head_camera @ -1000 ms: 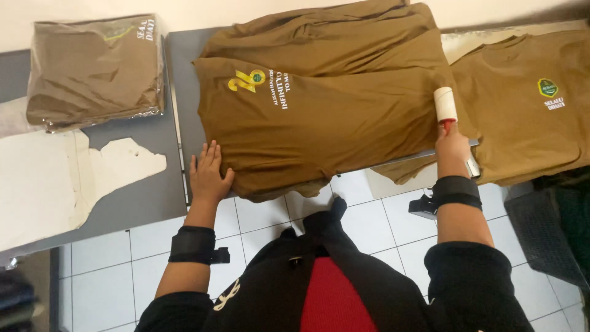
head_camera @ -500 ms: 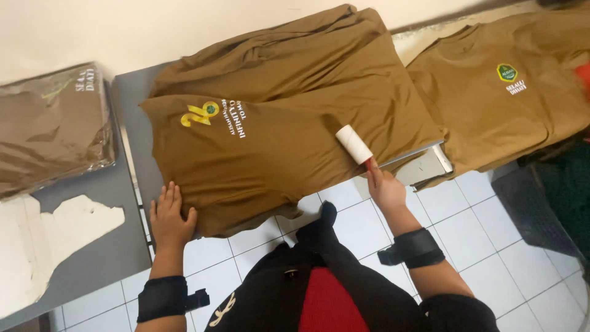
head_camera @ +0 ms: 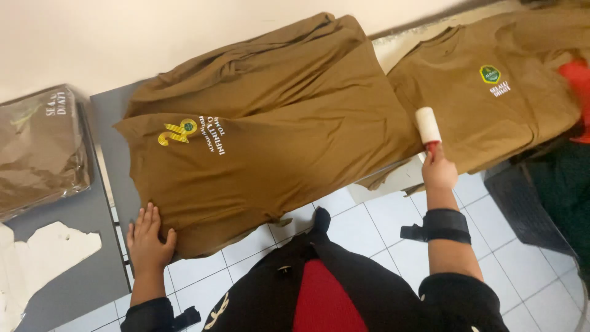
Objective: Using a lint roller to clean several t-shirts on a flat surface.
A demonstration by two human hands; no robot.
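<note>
A brown T-shirt (head_camera: 264, 135) with a yellow and white print lies spread across a grey table (head_camera: 107, 123). My left hand (head_camera: 149, 238) rests flat on the shirt's lower left edge, fingers apart. My right hand (head_camera: 438, 172) grips the red handle of a white lint roller (head_camera: 428, 126), whose roll sits at the right edge of the shirt. A second brown T-shirt (head_camera: 491, 92) with a green chest badge lies to the right.
A folded brown shirt in a clear plastic bag (head_camera: 38, 150) lies at the left. White torn paper (head_camera: 43, 261) covers the lower left table. White floor tiles (head_camera: 381, 215) lie below the table edge. A red thing (head_camera: 578, 80) is at the far right.
The lint roller and my right hand have moved to the right, from the middle of the shirt to its right edge. My left hand stays pressed on the lower left edge.
</note>
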